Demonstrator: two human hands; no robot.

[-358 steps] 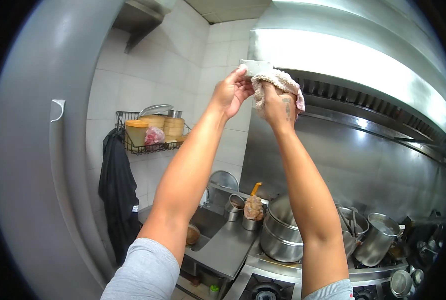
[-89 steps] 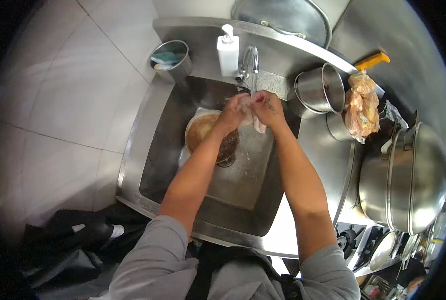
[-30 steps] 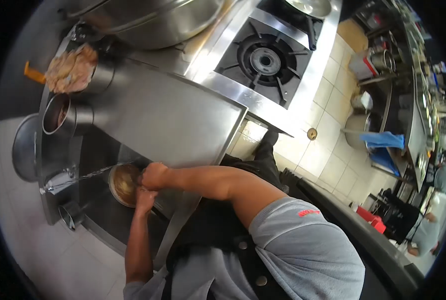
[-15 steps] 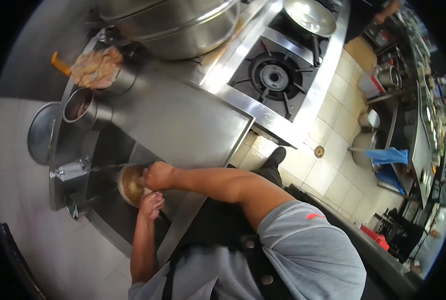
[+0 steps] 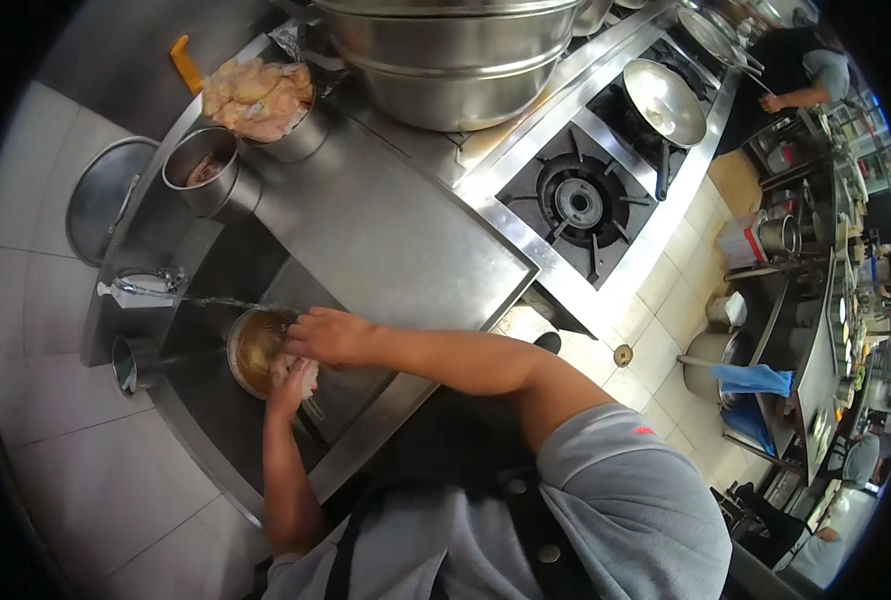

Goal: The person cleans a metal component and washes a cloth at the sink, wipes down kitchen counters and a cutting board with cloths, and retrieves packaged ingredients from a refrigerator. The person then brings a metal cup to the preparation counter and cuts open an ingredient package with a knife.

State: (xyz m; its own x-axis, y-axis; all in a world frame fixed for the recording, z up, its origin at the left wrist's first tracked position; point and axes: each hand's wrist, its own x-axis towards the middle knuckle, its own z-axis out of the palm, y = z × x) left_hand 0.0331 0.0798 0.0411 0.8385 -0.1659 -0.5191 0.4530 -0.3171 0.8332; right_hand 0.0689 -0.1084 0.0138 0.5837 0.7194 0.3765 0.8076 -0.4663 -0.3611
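A round metal bowl (image 5: 238, 352) with yellowish-brown liquid sits in the steel sink (image 5: 201, 385). At its near edge, my left hand (image 5: 288, 384) is closed around a pale, whitish lump (image 5: 310, 378); I cannot make out its kind. My right hand (image 5: 328, 337) is over the bowl's right rim, fingers bent down against the left hand. Whatever those right fingers grip is hidden. A thin stream of water (image 5: 231, 301) runs from the tap (image 5: 116, 288) toward the bowl and my right hand.
Raw, pale meat pieces (image 5: 256, 98) are heaped on a metal container beside a metal pot (image 5: 202, 172). A large steamer pot (image 5: 456, 70) stands behind the steel counter (image 5: 396, 230). To the right are a gas burner (image 5: 578, 202), a pan (image 5: 666, 103) and another person (image 5: 801, 85).
My right hand has loosened from a tight fist to bent fingers over the bowl rim. More of the pale lump shows in my left hand. The camera view has shifted.
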